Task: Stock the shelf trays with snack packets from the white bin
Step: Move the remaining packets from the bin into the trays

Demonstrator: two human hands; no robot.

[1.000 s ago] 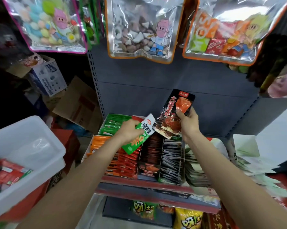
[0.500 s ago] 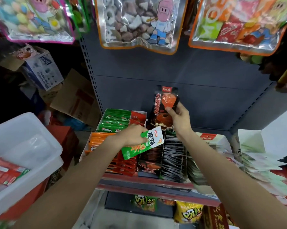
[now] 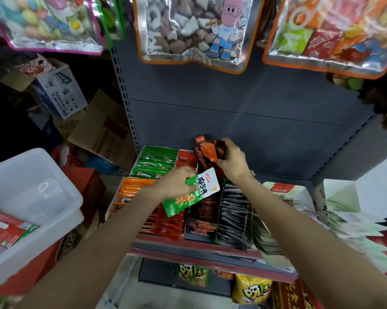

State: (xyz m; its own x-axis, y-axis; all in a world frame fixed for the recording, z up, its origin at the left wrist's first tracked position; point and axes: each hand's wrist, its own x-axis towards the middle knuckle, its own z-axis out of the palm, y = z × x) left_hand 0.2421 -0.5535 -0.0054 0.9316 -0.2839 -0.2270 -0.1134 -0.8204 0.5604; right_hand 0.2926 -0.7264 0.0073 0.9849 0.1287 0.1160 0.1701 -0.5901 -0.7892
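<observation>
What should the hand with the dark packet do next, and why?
Probably lower the black-and-red snack packet, gripped by the right hand, into the tray of matching dark packets just below it. The left hand holds a green-and-white packet apart.

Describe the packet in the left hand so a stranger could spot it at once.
Start at the grey shelf back panel and drop to the trays of snack packets below it. Just above the red tray's packets, the left hand pinches a green packet. Unlike the all-green packets behind, it has a white upper corner with dark characters.
</observation>
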